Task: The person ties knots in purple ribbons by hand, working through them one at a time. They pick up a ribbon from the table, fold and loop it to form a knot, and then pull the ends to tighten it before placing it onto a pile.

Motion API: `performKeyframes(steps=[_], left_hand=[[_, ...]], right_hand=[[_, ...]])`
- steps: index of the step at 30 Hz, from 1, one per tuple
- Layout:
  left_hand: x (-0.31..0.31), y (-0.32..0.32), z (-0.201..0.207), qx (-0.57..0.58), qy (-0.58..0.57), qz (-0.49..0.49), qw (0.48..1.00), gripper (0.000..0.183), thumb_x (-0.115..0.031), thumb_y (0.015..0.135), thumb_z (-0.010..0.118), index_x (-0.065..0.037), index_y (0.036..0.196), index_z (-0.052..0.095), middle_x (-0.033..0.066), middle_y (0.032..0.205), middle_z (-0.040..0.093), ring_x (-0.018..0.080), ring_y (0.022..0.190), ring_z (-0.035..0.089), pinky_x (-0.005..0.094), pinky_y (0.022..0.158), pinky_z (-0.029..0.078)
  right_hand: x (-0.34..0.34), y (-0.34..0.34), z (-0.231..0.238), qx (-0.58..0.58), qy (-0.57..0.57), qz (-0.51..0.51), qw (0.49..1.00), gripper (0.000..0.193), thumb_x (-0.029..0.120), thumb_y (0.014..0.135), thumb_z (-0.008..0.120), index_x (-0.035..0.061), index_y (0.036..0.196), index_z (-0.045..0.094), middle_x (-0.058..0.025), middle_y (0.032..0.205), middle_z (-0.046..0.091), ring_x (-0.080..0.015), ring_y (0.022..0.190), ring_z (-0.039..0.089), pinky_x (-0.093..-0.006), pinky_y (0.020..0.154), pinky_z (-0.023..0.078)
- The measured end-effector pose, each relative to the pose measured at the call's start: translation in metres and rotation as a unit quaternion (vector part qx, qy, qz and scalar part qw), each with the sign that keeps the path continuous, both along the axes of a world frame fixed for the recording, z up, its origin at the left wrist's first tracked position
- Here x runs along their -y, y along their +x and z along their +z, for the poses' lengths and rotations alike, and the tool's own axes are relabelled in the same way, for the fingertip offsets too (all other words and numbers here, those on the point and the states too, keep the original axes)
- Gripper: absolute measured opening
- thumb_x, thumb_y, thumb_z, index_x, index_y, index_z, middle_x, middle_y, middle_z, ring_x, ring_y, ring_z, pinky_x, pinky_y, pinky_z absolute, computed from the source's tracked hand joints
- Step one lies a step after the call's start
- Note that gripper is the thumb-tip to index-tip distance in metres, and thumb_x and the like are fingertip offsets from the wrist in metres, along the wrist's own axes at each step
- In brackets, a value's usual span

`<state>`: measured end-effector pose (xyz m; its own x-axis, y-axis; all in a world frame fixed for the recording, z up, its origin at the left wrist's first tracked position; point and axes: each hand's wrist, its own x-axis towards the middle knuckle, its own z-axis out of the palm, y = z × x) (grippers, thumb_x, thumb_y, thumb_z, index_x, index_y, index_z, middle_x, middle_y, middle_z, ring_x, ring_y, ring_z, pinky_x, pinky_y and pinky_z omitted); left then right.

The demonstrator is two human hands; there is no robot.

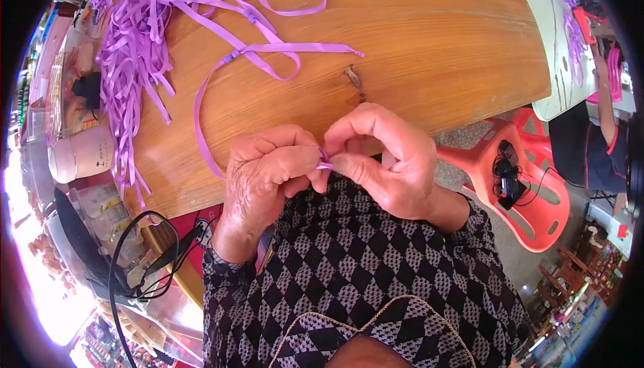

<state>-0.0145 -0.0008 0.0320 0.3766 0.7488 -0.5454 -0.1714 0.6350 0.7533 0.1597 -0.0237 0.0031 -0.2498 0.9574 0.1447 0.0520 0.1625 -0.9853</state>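
Note:
Between the fingertips of my two hands is the end of a purple ribbon (324,165), pinched just beyond the near edge of the table. My left hand (272,167) is closed on it with thumb and forefinger. From the other side, my right hand (386,153) grips the same bit of ribbon, thumb against fingers. A length of purple ribbon (199,116) curves over the wood to my left hand from a small darker purple piece (231,55). Another ribbon end (335,48) lies past my hands. The exact form of the pinched end is mostly hidden by my fingers.
A heap of purple ribbons (137,46) hangs over the left side of the wooden table (429,53). At right stands an orange plastic stool (537,197) with a black cabled device (510,180) on it. Another person's arm (604,93) shows beside a pale table (567,93). Black cables (117,281) loop at left.

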Motion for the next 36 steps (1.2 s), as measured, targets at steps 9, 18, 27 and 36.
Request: performKeyframes(steps=[9,18,27,36], left_hand=[[0.006,0.006,-0.002,-0.049,0.059,0.036,0.996,0.013,-0.011,0.085,0.055,0.000,0.080,0.061,0.0024,0.067,0.060,0.0024,0.051,0.041,0.0166,0.045,0.029],[0.007,0.007,-0.004,-0.009,0.100,0.009,0.995,0.012,-0.010,0.085,0.059,-0.002,0.095,0.061,0.0014,0.075,0.062,0.0000,0.057,0.044,0.0146,0.048,0.032],[0.018,0.008,-0.013,0.063,0.214,0.061,0.973,0.027,0.008,0.079,0.054,0.002,0.105,0.056,0.0095,0.097,0.060,0.0066,0.074,0.056,0.0140,0.055,0.037],[0.010,-0.003,-0.004,0.007,0.313,0.198,0.929,0.051,0.018,0.060,0.052,0.006,0.109,0.050,0.0143,0.106,0.055,0.0143,0.085,0.057,0.0191,0.065,0.042]], right_hand=[[-0.005,0.007,0.000,0.001,0.048,0.001,0.999,0.018,-0.001,0.077,0.066,-0.0043,0.093,0.057,-0.0096,0.087,0.058,-0.0109,0.070,0.054,-0.0212,0.062,0.044],[-0.012,0.005,-0.001,-0.016,0.097,-0.032,0.995,0.012,0.003,0.080,0.064,-0.0038,0.088,0.057,-0.0145,0.096,0.057,-0.0148,0.075,0.054,-0.0247,0.068,0.045],[-0.011,0.008,0.008,-0.025,0.069,-0.033,0.997,0.010,0.000,0.081,0.062,-0.0056,0.087,0.056,-0.0141,0.091,0.058,-0.0140,0.075,0.054,-0.0238,0.066,0.045],[-0.005,0.010,0.012,-0.132,-0.165,0.016,0.977,0.011,-0.008,0.075,0.060,-0.0032,0.083,0.053,-0.0104,0.084,0.057,-0.0104,0.073,0.052,-0.0222,0.063,0.042]])
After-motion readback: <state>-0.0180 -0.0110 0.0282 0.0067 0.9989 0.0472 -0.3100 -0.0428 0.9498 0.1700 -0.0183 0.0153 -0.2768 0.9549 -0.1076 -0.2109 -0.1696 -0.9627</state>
